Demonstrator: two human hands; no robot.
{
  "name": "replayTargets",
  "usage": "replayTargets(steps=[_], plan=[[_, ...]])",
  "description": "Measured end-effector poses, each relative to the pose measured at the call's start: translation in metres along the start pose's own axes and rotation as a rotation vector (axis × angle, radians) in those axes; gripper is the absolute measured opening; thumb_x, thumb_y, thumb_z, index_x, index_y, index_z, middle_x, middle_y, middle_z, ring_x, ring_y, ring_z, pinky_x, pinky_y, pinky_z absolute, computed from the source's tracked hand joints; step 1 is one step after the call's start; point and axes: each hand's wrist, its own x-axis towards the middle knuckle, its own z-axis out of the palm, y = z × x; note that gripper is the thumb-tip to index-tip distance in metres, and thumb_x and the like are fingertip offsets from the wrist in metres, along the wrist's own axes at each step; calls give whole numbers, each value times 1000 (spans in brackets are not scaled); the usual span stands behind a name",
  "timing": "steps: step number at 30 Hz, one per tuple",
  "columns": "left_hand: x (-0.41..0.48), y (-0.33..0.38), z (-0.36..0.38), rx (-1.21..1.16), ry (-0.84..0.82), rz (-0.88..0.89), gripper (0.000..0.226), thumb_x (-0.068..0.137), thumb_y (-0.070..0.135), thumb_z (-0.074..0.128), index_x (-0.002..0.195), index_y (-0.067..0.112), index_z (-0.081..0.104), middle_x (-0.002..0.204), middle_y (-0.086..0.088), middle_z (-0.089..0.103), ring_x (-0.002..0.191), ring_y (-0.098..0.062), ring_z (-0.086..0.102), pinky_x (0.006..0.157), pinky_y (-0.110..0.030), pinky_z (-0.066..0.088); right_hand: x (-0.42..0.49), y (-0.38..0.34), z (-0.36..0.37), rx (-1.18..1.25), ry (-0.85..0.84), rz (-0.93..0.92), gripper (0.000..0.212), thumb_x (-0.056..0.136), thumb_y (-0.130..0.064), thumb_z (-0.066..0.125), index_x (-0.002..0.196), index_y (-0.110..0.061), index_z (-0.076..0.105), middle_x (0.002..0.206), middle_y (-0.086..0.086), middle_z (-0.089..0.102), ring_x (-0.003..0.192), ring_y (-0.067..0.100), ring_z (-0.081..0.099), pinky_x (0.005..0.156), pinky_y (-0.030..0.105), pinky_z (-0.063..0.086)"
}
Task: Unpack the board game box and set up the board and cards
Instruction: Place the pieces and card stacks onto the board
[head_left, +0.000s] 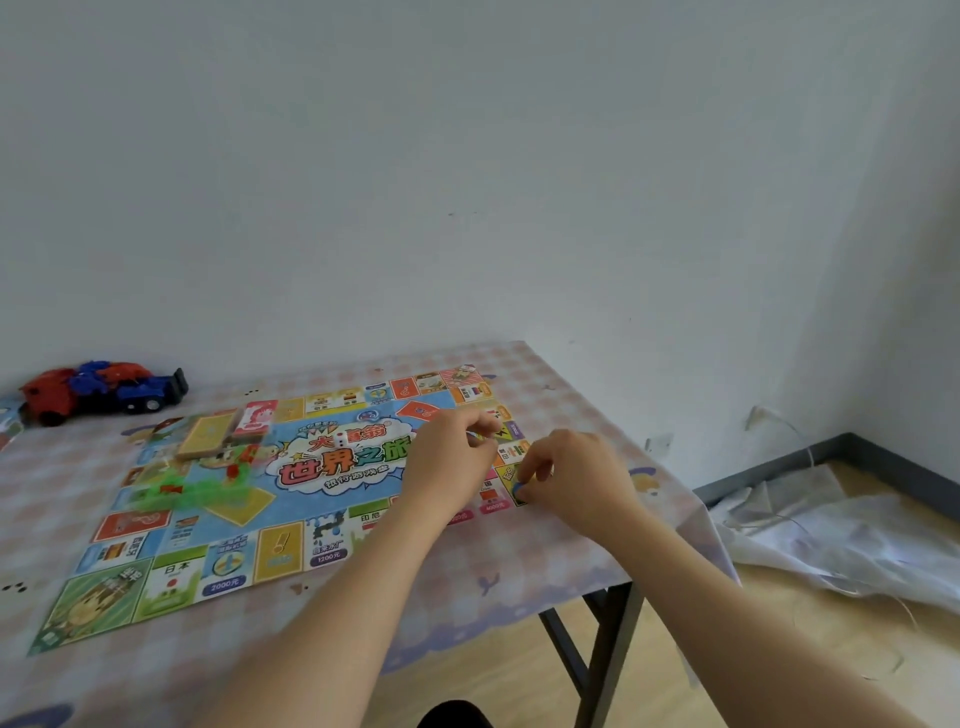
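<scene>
Board (322, 467) lies flat on the desk (561, 545), thin, light, probably easily creased. Right hand (576, 478) pinches a tiny blue token (519, 488) over its right edge; left hand (452, 462) fingers (483, 422) curl, contents unclear.

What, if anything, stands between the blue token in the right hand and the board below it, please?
Nothing visible: the right hand pinches the blue token at the right edge of the game board; the left hand is beside it.
</scene>
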Motion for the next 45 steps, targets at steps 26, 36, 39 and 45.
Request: replayTargets(steps=[26,36,39,45], plan=[[3,-7,4,61,-411,-15,49,78,28,74,125,18,60,95,5,67,84,-6,61,65,-16,44,18,14,-8,196,12,204,30,91,-11,45,99,-15,74,104,0,71,90,19,65,76,33,54],[9,-17,-36,24,-23,11,35,86,21,65,120,21,62,109,5,60,95,-7,57,83,-25,47,45,-29,5,185,58,87,31,91,-11,46,102,-24,72,105,-3,71,64,10,57,60,23,45],[11,-21,-47,43,39,3,33,87,20,63,120,21,61,112,4,60,92,-6,55,80,-21,43,49,-45,11,197,31,31,30,90,-10,48,103,-21,73,106,-1,71,67,9,54,60,22,42],[1,-44,-95,24,149,-50,28,86,18,63,114,22,63,112,1,59,94,-10,57,81,-22,44,62,-106,26,172,-4,-116,29,90,-12,50,103,-24,73,102,-1,72,61,5,50,61,20,39]])
